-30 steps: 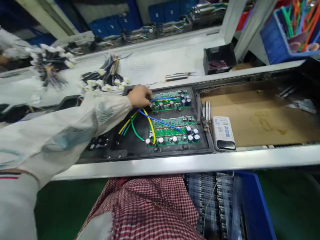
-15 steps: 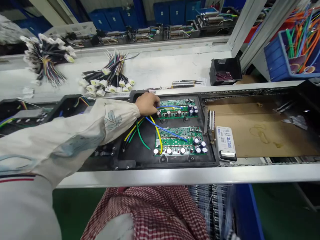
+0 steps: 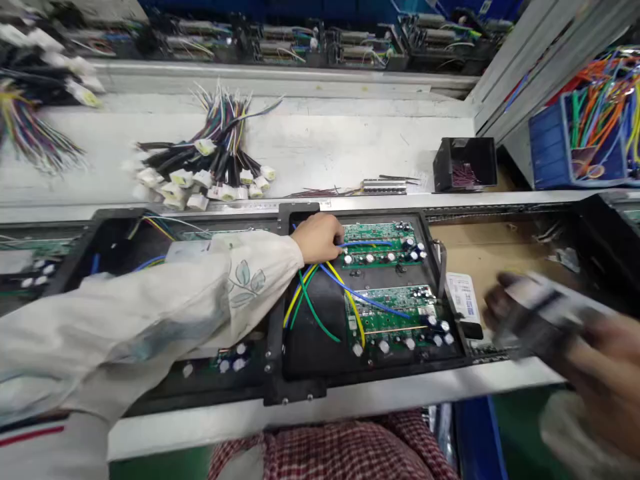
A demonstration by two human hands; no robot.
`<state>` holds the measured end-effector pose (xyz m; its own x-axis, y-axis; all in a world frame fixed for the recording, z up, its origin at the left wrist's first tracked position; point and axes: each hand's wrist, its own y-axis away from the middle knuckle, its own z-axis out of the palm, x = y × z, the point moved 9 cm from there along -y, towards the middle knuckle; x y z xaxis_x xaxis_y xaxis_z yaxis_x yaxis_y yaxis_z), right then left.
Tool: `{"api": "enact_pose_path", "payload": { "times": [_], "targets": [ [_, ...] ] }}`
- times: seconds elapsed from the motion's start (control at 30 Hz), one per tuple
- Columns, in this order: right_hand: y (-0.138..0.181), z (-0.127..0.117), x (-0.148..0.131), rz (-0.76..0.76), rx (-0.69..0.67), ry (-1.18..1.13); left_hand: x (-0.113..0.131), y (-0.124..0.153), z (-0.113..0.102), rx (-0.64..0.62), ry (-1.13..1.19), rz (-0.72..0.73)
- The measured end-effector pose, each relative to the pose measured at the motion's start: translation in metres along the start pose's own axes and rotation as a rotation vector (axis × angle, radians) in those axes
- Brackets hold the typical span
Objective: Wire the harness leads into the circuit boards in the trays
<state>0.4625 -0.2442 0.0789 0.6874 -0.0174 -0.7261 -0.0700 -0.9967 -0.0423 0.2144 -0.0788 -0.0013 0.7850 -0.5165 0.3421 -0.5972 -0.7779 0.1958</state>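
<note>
My left hand (image 3: 319, 238) is closed over the upper left of a black housing (image 3: 313, 360), its fingers round wires whose gripped part is hidden. Blue, yellow and green wires (image 3: 320, 320) run out below and beside it. Two green circuit boards lie in the housing, an upper board (image 3: 373, 233) and a lower board (image 3: 380, 308), both with round capacitors along their edges. At the far right, my right hand (image 3: 607, 363) is smeared by motion. It grips a blurred grey, white and dark object (image 3: 535, 313) whose kind I cannot make out.
A white pack with blue print (image 3: 463, 297) lies right of the housing, by brown cardboard (image 3: 480, 247). Connector cables (image 3: 215, 160) lie on the white shelf behind. A small black bin (image 3: 465, 163) and a blue bin of coloured wires (image 3: 550, 150) stand at the right.
My right hand has come into view at the right, holding the blurred object. My left hand stays at the wires. The view has shifted, so the housing appears lower and further right.
</note>
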Motion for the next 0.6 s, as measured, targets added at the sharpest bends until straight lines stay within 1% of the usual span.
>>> {"api": "enact_pose_path", "payload": {
  "times": [0.03, 0.07, 0.1, 0.13, 0.17, 0.23, 0.3, 0.37, 0.5, 0.6],
  "targets": [
    [-0.022, 0.009, -0.022, -0.105, -0.057, -0.005, -0.001, 0.001, 0.000, -0.013, 0.004, -0.007],
    [-0.044, 0.023, -0.048, -0.272, -0.134, 0.018, -0.002, 0.001, 0.000, -0.026, 0.004, -0.012],
    [-0.064, 0.040, -0.071, -0.428, -0.217, 0.098, -0.004, 0.002, -0.001, -0.036, 0.006, -0.017],
    [-0.082, 0.055, -0.090, -0.578, -0.245, 0.212, -0.005, 0.002, -0.001, -0.047, 0.016, -0.024],
    [-0.097, 0.072, -0.103, -0.695, -0.284, 0.299, -0.007, 0.003, 0.000, -0.062, 0.035, -0.031],
    [-0.119, 0.104, -0.114, -0.828, -0.379, 0.426, -0.011, 0.003, 0.001, -0.085, 0.083, -0.049],
    [-0.129, 0.127, -0.112, -0.865, -0.461, 0.496, -0.015, 0.003, 0.002, -0.084, 0.124, -0.060],
    [-0.130, 0.139, -0.109, -0.869, -0.498, 0.548, -0.016, 0.003, 0.002, -0.067, 0.154, -0.049],
    [-0.126, 0.146, -0.107, -0.895, -0.498, 0.588, -0.017, 0.001, 0.002, -0.051, 0.200, -0.035],
    [-0.125, 0.149, -0.107, -0.889, -0.530, 0.591, -0.016, 0.002, 0.000, -0.045, 0.234, -0.021]
  ]
}}
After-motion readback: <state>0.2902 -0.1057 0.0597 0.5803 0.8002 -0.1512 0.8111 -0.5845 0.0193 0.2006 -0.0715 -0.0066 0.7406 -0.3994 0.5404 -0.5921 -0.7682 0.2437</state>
